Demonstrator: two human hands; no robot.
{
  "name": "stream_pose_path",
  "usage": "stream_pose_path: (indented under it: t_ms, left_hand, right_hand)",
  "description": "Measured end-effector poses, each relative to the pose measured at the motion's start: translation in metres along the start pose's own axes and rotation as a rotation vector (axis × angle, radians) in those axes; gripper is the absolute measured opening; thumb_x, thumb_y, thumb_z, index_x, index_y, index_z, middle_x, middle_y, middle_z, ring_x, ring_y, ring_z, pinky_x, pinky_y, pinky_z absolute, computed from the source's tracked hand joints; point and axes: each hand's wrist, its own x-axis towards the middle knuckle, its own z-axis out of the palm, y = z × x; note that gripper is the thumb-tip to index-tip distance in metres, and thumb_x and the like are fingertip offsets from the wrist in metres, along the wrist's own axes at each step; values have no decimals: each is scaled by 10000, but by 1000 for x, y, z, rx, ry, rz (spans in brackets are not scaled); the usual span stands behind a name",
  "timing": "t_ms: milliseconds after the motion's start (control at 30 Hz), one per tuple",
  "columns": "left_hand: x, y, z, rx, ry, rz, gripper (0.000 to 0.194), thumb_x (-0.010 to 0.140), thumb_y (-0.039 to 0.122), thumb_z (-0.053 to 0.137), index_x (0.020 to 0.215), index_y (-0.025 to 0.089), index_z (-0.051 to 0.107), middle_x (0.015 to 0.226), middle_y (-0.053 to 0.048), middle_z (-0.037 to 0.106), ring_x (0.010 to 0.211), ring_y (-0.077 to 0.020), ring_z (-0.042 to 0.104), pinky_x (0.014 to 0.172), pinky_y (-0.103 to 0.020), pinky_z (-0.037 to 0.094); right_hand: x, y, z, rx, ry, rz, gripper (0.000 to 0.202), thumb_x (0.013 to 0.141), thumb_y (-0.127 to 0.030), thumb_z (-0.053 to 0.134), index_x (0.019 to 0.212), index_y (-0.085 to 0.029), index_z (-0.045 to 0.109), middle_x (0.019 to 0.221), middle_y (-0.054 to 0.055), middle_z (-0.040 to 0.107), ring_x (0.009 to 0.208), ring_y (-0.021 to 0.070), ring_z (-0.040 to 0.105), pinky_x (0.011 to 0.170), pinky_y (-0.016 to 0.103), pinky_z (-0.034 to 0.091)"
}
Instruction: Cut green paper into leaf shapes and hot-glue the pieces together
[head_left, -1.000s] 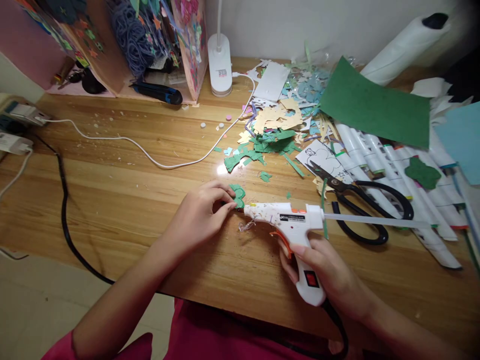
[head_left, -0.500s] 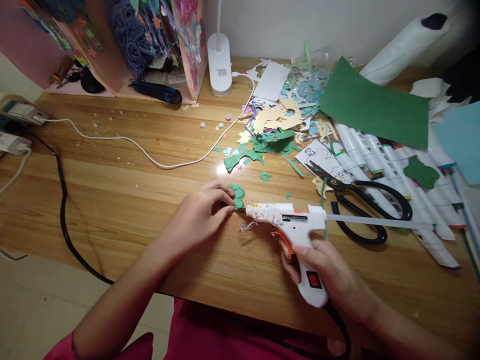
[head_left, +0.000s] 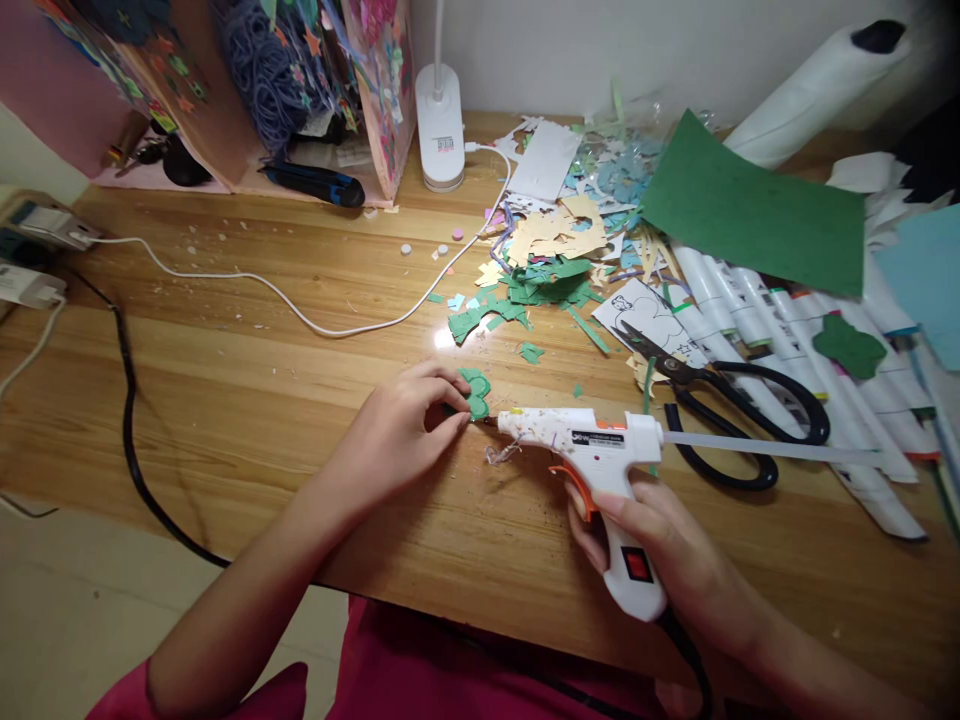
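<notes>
Near the middle of the wooden table, my left hand pinches a small green paper shape with rounded lobes between thumb and fingers. My right hand is wrapped round the handle of a white hot glue gun, with fingers by its orange trigger. The gun points left, its nozzle close beside the green shape's lower right edge; whether they touch is hard to tell. A clear glue stick sticks out of the gun's back, and thin glue strings hang under the nozzle.
Black scissors lie right of the gun, beside white markers and a green sheet. Paper scraps are heaped at the back. A white cable crosses the table; a black cord runs at the left.
My right hand and the glue gun have shifted slightly right, so the nozzle sits a little farther from the green shape. My left hand has hardly moved.
</notes>
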Motion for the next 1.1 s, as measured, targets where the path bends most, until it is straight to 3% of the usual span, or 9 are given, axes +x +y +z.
stream_pose_path:
  t_ms: [667, 867, 1100]
  left_hand:
    - [0, 1, 0, -24, -4, -22, 83, 771, 100, 606, 754, 157, 664, 939, -36, 649, 879, -135, 608, 802, -261, 457]
    - [0, 2, 0, -47, -10, -54, 80, 777, 114, 606, 752, 156, 670, 946, -42, 650, 887, -141, 607, 810, -269, 454]
    - [3, 4, -9, -53, -43, -106, 147, 870, 187, 500, 831, 162, 640, 883, -36, 650, 831, -149, 602, 752, -285, 462]
  right_hand:
    - [-5, 5, -5, 89, -16, 12, 486, 848, -533, 377, 536, -183, 505, 461, -15, 450, 405, 96, 399, 379, 217, 301]
    - [-8, 9, -9, 196, 50, 0, 493, 830, -549, 403, 534, -174, 523, 489, 7, 490, 417, 98, 414, 398, 221, 319]
    - [-6, 15, -12, 360, 167, -77, 351, 800, -529, 477, 851, -196, 575, 511, -25, 535, 400, 103, 431, 374, 201, 332]
